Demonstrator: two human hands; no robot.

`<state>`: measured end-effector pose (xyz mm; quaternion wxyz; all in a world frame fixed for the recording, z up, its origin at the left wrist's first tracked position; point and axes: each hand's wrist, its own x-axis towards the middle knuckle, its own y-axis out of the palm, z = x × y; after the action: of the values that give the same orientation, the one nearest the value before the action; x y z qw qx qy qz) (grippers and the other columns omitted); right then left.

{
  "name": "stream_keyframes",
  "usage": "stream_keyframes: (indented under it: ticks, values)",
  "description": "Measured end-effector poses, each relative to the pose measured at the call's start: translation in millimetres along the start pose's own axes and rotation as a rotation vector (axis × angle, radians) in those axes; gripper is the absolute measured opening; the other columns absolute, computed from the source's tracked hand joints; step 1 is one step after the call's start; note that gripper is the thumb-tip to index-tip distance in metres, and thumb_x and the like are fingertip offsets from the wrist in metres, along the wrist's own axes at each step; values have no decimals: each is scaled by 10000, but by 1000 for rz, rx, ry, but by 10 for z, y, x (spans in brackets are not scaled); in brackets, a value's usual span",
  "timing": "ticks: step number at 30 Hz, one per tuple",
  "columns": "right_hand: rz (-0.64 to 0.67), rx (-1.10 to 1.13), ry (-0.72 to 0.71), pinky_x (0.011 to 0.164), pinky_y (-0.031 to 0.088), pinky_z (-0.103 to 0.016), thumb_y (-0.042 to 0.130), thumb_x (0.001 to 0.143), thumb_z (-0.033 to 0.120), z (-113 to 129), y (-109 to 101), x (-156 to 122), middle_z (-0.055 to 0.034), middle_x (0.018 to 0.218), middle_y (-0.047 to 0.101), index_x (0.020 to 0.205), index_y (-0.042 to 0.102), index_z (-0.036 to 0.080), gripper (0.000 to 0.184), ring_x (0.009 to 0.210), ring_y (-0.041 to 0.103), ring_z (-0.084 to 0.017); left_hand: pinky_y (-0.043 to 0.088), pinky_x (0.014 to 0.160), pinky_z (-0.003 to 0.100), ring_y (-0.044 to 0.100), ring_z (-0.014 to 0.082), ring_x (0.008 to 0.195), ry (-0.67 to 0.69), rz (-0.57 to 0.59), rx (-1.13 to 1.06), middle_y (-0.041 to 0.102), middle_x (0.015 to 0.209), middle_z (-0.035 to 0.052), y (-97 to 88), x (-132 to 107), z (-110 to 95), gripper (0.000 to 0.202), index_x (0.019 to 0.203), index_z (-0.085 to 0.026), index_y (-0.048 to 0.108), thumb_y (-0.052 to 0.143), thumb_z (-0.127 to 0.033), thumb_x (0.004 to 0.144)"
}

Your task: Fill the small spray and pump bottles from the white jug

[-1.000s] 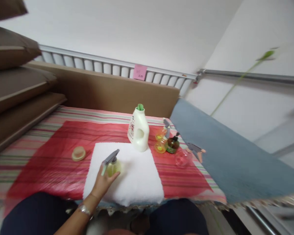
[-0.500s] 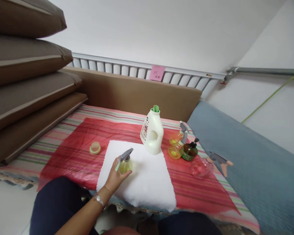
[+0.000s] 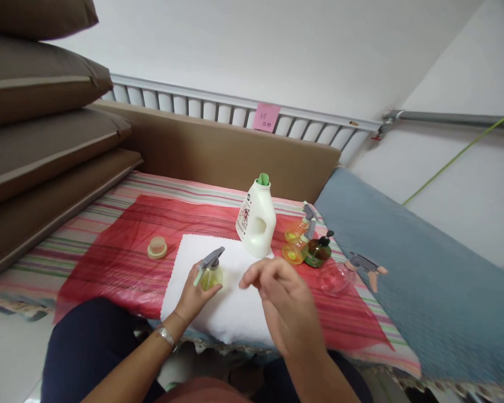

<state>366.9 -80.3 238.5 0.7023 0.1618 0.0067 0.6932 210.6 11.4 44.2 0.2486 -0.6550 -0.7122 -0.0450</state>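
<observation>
My left hand [image 3: 199, 291] is wrapped round a small clear spray bottle [image 3: 212, 277] with yellow-green liquid and a grey trigger head. The bottle stands on a white cloth [image 3: 231, 319]. My right hand [image 3: 285, 302] hangs above the cloth's right side, apart from the bottle, with its fingers loosely bent and nothing visible in them. Behind the cloth's far edge stands a large white jug [image 3: 258, 221] with a handle and a green top.
To the right are two orange spray bottles [image 3: 294, 252], a brown pump bottle [image 3: 318, 252] and a tilted clear spray bottle [image 3: 338, 278]. A pale round cap [image 3: 157, 247] lies left on the red sheet [image 3: 121, 263]. Stacked brown cushions [image 3: 46, 134] rise at left.
My right hand has come into view from below, over the cloth's right side. My left hand keeps its hold on the spray bottle. The whole view has shifted slightly.
</observation>
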Motion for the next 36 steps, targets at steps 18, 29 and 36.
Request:
stream_keyframes:
  ticks: [18, 29, 36]
  values:
    - [-131, -634, -36, 822, 443, -412, 657, 679, 267, -1281, 108, 648, -53, 852, 656, 789, 609, 209, 133, 851, 583, -254, 415, 1000, 508, 546, 284, 1135, 41, 77, 14, 582, 1177, 120, 31, 27, 23, 563, 1231, -194, 476, 693, -308, 724]
    - [81, -376, 12, 942, 450, -401, 690, 681, 248, -1379, -32, 630, -85, 1163, 629, 1107, 572, 213, 443, 1062, 586, -248, 409, 1005, 521, 543, 297, 1139, 25, 112, 5, 566, 1187, 129, 2, 27, -81, 590, 1216, -194, 463, 707, -222, 679]
    - [129, -254, 99, 837, 511, -390, 697, 692, 300, -1491, -104, 683, -79, 1100, 666, 1053, 626, 208, 380, 989, 620, -261, 400, 1020, 508, 520, 286, 1173, 28, 108, 10, 547, 1227, 114, 31, 21, -20, 611, 1254, -210, 428, 694, -214, 704]
